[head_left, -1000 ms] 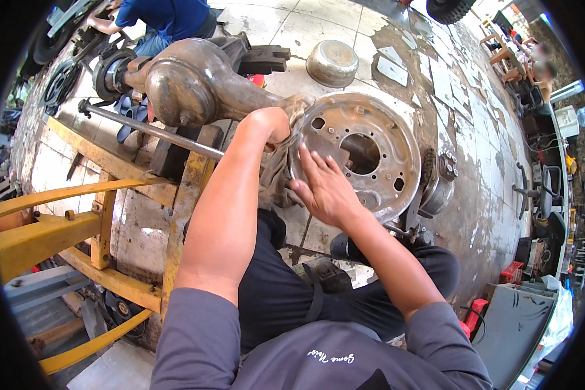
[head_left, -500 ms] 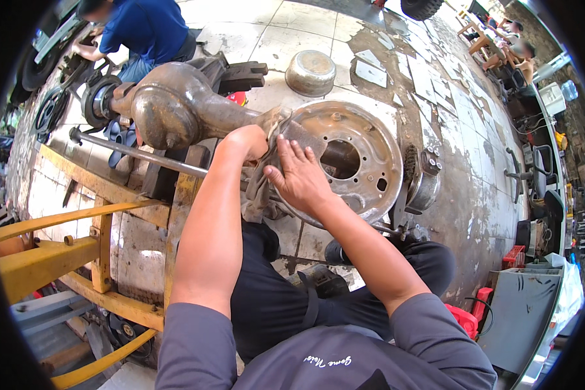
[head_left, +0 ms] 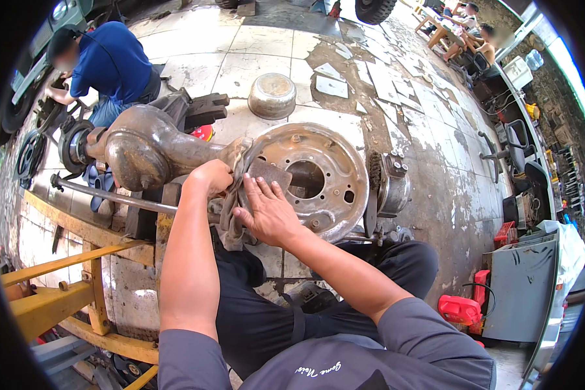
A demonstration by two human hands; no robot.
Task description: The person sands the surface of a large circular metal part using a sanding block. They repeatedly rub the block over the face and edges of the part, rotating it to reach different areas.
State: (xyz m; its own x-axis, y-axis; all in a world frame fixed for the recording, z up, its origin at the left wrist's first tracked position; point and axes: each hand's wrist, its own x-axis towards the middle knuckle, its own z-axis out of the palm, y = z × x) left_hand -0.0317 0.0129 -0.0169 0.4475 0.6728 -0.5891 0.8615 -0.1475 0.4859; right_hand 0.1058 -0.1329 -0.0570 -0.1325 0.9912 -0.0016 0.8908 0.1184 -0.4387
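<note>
A worn grey-brown rag [head_left: 230, 224] is draped near the end of a rusty axle housing [head_left: 140, 146], beside a round metal brake backing plate [head_left: 344, 156]. My left hand [head_left: 209, 178] is closed on the rag, its fingertips partly hidden. With fingers stretched out, my right hand [head_left: 266, 211] lies flat against the rag's edge and a brown, rough-looking sheet [head_left: 270, 173]. That sheet covers part of the plate, left of its central hole. Exactly how the sheet is held is hidden behind my fingers.
A round metal drum [head_left: 272, 97] sits on the tiled floor beyond. A yellow frame [head_left: 52, 312] and a long rod [head_left: 110, 197] lie left. A person in blue [head_left: 114, 68] crouches far left. At right are a hub-like part [head_left: 393, 185], a red container [head_left: 460, 309] and a grey cabinet [head_left: 520, 292].
The view has shifted, so the axle and plate appear further left and lower. My hands stay at the rag and plate, in nearly the same pose.
</note>
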